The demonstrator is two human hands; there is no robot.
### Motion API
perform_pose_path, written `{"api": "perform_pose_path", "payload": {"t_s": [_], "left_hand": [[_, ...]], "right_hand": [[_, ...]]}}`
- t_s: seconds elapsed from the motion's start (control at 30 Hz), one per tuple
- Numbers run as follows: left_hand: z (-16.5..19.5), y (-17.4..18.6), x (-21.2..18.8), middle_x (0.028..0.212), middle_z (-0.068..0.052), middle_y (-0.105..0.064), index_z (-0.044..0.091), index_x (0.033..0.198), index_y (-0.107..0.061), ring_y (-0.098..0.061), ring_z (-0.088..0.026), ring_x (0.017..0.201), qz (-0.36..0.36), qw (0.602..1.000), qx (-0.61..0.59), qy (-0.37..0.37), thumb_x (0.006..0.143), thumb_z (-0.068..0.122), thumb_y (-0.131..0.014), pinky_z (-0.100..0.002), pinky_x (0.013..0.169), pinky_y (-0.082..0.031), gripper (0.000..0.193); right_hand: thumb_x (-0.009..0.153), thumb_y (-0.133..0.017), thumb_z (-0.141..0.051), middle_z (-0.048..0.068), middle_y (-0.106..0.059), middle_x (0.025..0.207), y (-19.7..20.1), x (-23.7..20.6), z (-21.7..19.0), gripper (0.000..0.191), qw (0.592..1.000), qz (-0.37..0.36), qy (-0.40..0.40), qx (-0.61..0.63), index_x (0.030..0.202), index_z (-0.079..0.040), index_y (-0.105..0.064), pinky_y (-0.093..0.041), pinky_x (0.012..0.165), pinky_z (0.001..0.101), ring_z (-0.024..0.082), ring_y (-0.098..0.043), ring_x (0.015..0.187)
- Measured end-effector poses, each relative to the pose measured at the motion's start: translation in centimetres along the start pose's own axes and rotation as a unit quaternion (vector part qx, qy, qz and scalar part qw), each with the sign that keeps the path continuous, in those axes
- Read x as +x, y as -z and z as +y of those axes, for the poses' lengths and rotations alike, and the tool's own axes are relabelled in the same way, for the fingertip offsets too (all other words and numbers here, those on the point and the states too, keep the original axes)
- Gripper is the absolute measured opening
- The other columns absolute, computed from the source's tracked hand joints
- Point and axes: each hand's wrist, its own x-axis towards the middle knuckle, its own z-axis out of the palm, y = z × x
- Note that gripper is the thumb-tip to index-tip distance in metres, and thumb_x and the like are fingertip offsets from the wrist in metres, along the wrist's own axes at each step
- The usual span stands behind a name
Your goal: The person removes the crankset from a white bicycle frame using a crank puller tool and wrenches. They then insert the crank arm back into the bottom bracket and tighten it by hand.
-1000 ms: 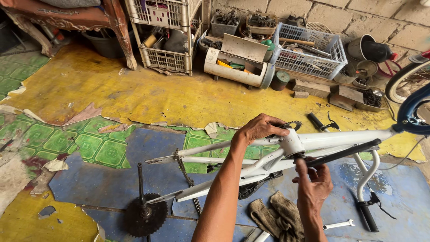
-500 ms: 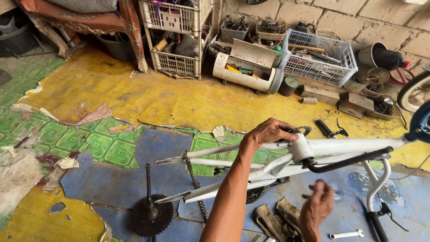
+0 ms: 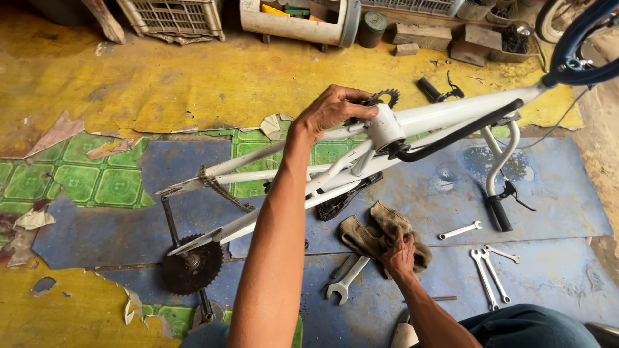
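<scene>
Left hand gripping the white bike frame at its bottom bracket, right hand below it closed on the rag.

Both forearms are bare, with no sleeves in view; the left hand and the right hand wear no gloves, rings or watch; dark blue trousers cover the knees at the bottom edge.

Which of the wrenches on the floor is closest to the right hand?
The wrench left of the right hand, partly under the rag. The other wrenches lie farther right, on the blue mat.
</scene>
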Motion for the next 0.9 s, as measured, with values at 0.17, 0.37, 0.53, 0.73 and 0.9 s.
{"api": "perform_pose_path", "payload": {"t_s": [0.17,0.37,0.53,0.73,0.9], "left_hand": [[0.2,0.1,-0.3,0.121,-0.018,-0.074,-0.001,0.128,-0.071,-0.067,-0.027,0.118,0.000,1.000,-0.004,-0.002,0.070,0.041,-0.083,-0.038,0.105,-0.045,0.072],[0.3,0.2,-0.7,0.110,-0.017,-0.078,0.000,0.118,-0.078,-0.068,-0.025,0.108,-0.003,1.000,-0.019,-0.004,0.072,0.040,-0.082,-0.038,0.103,-0.046,0.061],[0.6,0.3,-0.9,0.108,-0.013,-0.078,0.003,0.115,-0.077,-0.069,-0.023,0.106,-0.002,1.000,-0.012,-0.005,0.072,0.040,-0.082,-0.038,0.102,-0.047,0.057],[1.0,0.1,-1.1,0.107,-0.013,-0.078,0.003,0.115,-0.078,-0.069,-0.023,0.106,0.001,1.000,-0.015,0.002,0.072,0.039,-0.082,-0.038,0.102,-0.046,0.055],[1.2,0.2,-1.5,0.103,-0.010,-0.078,0.002,0.113,-0.079,-0.068,-0.019,0.100,-0.008,0.999,-0.031,-0.006,0.076,0.036,-0.081,-0.034,0.097,-0.049,0.051]], "right_hand": [[0.095,-0.060,-0.033,0.033,-0.071,0.108,0.4,0.6,0.5,0.045,0.997,0.010,-0.079,0.007,0.125,0.000,-0.060,-0.055,0.090,0.0539,0.049,-0.068,0.101],[0.093,-0.050,-0.058,0.027,-0.073,0.100,1.4,1.0,-0.9,0.055,0.987,-0.014,-0.158,0.003,0.104,-0.010,-0.075,-0.055,0.089,0.0550,0.048,-0.068,0.099],[0.091,-0.064,-0.049,0.035,-0.066,0.098,0.1,1.3,-1.1,0.060,0.997,0.039,-0.061,0.012,0.109,0.007,-0.058,-0.052,0.080,0.0635,0.055,-0.064,0.093],[0.082,-0.058,-0.021,0.029,-0.068,0.090,-1.4,-1.1,-0.9,0.041,0.996,-0.084,0.006,0.017,0.118,0.000,-0.056,-0.059,0.075,0.0558,0.047,-0.070,0.082],[0.091,-0.060,-0.036,0.026,-0.071,0.094,-2.3,-2.9,-2.6,0.034,0.993,-0.112,0.004,-0.033,0.111,-0.009,-0.065,-0.056,0.077,0.0561,0.047,-0.069,0.087]]}}
